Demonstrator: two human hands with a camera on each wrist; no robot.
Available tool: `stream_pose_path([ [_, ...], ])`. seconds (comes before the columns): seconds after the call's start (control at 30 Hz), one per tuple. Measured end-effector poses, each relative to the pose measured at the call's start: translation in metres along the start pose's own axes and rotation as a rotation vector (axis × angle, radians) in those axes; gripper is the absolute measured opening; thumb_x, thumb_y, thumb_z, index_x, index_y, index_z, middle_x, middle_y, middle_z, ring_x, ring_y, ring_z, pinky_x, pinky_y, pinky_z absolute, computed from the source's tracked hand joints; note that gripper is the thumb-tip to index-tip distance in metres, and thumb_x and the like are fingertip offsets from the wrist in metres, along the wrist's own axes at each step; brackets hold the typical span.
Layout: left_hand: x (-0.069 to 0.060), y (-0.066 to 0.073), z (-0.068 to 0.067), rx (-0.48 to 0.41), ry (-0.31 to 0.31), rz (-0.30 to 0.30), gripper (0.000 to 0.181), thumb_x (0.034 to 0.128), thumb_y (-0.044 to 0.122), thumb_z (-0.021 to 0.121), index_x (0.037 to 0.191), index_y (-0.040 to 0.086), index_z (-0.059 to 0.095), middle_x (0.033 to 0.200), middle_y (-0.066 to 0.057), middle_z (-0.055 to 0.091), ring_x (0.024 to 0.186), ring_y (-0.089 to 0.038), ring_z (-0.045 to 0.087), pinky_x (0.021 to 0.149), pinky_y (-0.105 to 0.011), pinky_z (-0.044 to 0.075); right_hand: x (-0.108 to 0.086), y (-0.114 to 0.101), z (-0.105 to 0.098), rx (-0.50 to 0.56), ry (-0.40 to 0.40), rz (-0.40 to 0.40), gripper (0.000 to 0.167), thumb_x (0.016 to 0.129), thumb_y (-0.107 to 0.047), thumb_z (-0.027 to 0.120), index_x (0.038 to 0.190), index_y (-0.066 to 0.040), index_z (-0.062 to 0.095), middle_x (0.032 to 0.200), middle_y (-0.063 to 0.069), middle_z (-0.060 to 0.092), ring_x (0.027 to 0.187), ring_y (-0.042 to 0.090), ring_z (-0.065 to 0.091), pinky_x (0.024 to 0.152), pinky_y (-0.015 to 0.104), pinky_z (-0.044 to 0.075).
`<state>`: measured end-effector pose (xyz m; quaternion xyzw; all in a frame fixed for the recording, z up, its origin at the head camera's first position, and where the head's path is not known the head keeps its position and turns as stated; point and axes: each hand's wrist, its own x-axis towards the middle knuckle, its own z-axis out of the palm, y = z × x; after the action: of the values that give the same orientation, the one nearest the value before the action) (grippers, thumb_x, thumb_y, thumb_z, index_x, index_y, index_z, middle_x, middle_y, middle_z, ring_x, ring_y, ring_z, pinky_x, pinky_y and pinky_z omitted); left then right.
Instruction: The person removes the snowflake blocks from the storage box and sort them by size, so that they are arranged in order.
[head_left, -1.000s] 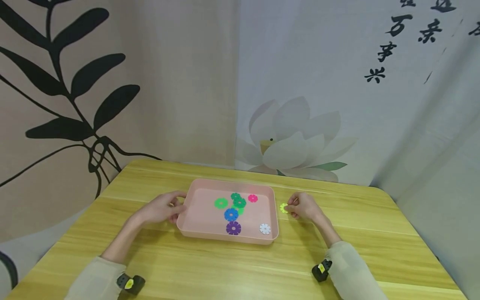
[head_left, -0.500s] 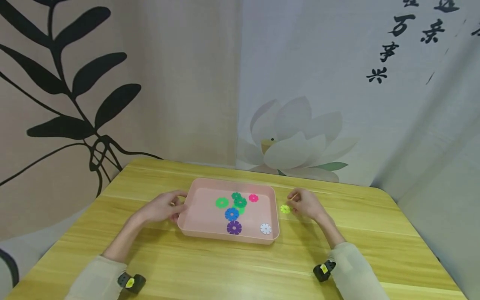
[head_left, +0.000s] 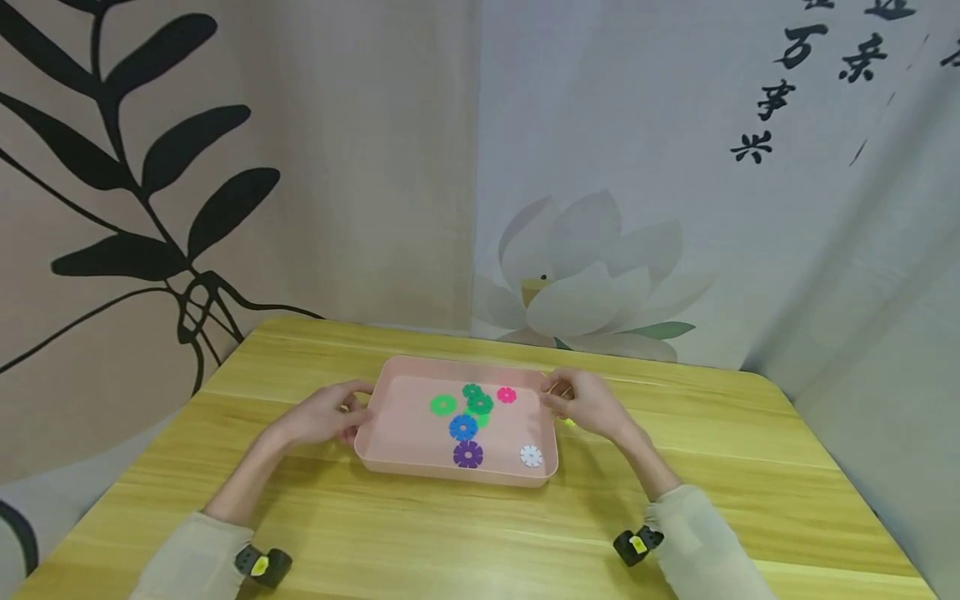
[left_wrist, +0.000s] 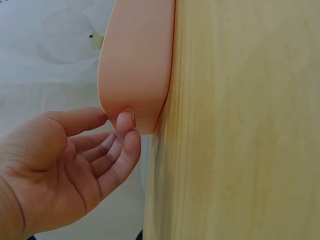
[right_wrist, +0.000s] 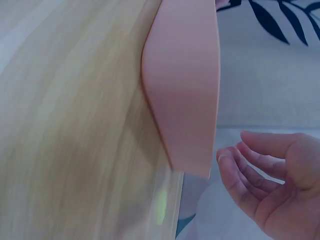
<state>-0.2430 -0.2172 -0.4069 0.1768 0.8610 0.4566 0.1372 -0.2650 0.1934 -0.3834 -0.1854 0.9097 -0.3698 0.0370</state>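
A shallow pink tray lies on the table with several notched plastic discs in it. Among them are a blue disc, a purple disc, a white disc and a pink disc; some green discs overlap. My left hand holds the tray's left end, thumb at the rim and fingers against the outer wall. At the right end, my right hand hovers by the rim, fingers loosely bent, holding nothing. A yellow disc lies on the table, mostly hidden below that hand.
The wooden table extends around the tray on all sides. Behind it hangs a curtain printed with leaves, a lotus and characters. A dark camera sits on the right wrist, another camera on the left.
My right hand has let go of the yellow disc, leaving it on the table beside the tray, and has moved left to the tray's right rim. The left hand stays put.
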Motion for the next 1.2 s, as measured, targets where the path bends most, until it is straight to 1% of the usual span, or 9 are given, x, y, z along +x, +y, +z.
stream_pose_path([
  [0.13,0.0,0.001,0.0,-0.005,0.0,0.004,0.046,0.1037,0.008,0.055,0.142,-0.014,0.041,0.085,-0.015,0.059,0.067,-0.019,0.059,0.058,-0.031,0.049,0.004,-0.012,0.006,-0.023,-0.049,-0.052,0.009,0.096,-0.011,0.07,0.102,-0.005,0.068,0.085,0.003,0.065,0.071,0.019,0.062,0.062,0.028,0.054],
  [0.3,0.0,-0.001,0.0,-0.019,-0.003,-0.005,0.047,0.1037,0.008,0.055,0.143,-0.013,0.041,0.086,-0.016,0.059,0.069,-0.02,0.06,0.06,-0.032,0.051,0.01,-0.017,0.012,-0.045,-0.178,-0.128,0.009,0.095,-0.011,0.072,0.102,-0.006,0.068,0.085,0.0,0.065,0.077,0.019,0.062,0.069,0.03,0.054],
  [0.43,0.001,-0.003,0.0,-0.028,-0.009,-0.007,0.047,0.1041,0.008,0.055,0.144,-0.012,0.04,0.087,-0.015,0.058,0.07,-0.021,0.06,0.061,-0.033,0.052,0.015,-0.018,0.016,-0.065,-0.297,-0.138,0.014,0.092,-0.01,0.075,0.104,-0.006,0.069,0.09,-0.001,0.066,0.084,0.017,0.063,0.079,0.032,0.053],
  [0.5,0.001,-0.003,0.0,-0.029,-0.011,-0.005,0.046,0.1042,0.007,0.055,0.144,-0.012,0.041,0.086,-0.015,0.058,0.07,-0.021,0.06,0.06,-0.033,0.051,0.017,-0.019,0.018,-0.067,-0.354,-0.142,0.015,0.09,-0.007,0.076,0.104,-0.004,0.07,0.09,0.0,0.066,0.085,0.018,0.063,0.08,0.032,0.053],
  [0.6,0.0,-0.003,0.0,-0.03,-0.012,-0.002,0.046,0.1042,0.008,0.055,0.143,-0.012,0.041,0.087,-0.015,0.058,0.07,-0.022,0.06,0.06,-0.032,0.051,0.019,-0.02,0.022,-0.082,-0.406,-0.124,0.017,0.088,-0.004,0.078,0.103,-0.004,0.07,0.089,0.001,0.065,0.085,0.019,0.061,0.079,0.032,0.053],
  [0.8,-0.001,-0.001,0.0,-0.028,-0.01,-0.006,0.046,0.104,0.007,0.055,0.143,-0.013,0.04,0.087,-0.015,0.059,0.071,-0.022,0.061,0.061,-0.033,0.053,0.021,-0.025,0.032,-0.089,-0.482,-0.033,0.021,0.084,-0.011,0.084,0.097,-0.008,0.068,0.085,0.002,0.061,0.075,0.017,0.058,0.067,0.028,0.051],
  [0.97,-0.001,-0.001,0.0,-0.038,-0.013,-0.012,0.048,0.104,0.007,0.055,0.144,-0.014,0.039,0.09,-0.015,0.06,0.073,-0.021,0.062,0.063,-0.034,0.054,0.02,-0.026,0.04,-0.105,-0.523,0.029,0.021,0.085,-0.013,0.083,0.095,-0.009,0.065,0.081,0.002,0.06,0.064,0.016,0.057,0.058,0.027,0.049],
  [1.1,-0.001,0.0,0.0,-0.048,-0.014,-0.021,0.048,0.1042,0.007,0.054,0.144,-0.013,0.039,0.091,-0.015,0.059,0.074,-0.021,0.061,0.064,-0.034,0.054,0.021,-0.026,0.044,-0.128,-0.513,0.026,0.02,0.087,-0.017,0.082,0.095,-0.011,0.064,0.081,0.0,0.06,0.067,0.012,0.054,0.06,0.026,0.046],
  [1.2,-0.001,0.0,0.0,-0.043,-0.01,-0.025,0.047,0.1042,0.007,0.054,0.144,-0.013,0.039,0.09,-0.015,0.059,0.073,-0.021,0.061,0.064,-0.034,0.054,0.022,-0.027,0.045,-0.091,-0.504,-0.007,0.02,0.088,-0.017,0.081,0.097,-0.01,0.063,0.082,0.0,0.061,0.073,0.013,0.054,0.065,0.027,0.047],
])
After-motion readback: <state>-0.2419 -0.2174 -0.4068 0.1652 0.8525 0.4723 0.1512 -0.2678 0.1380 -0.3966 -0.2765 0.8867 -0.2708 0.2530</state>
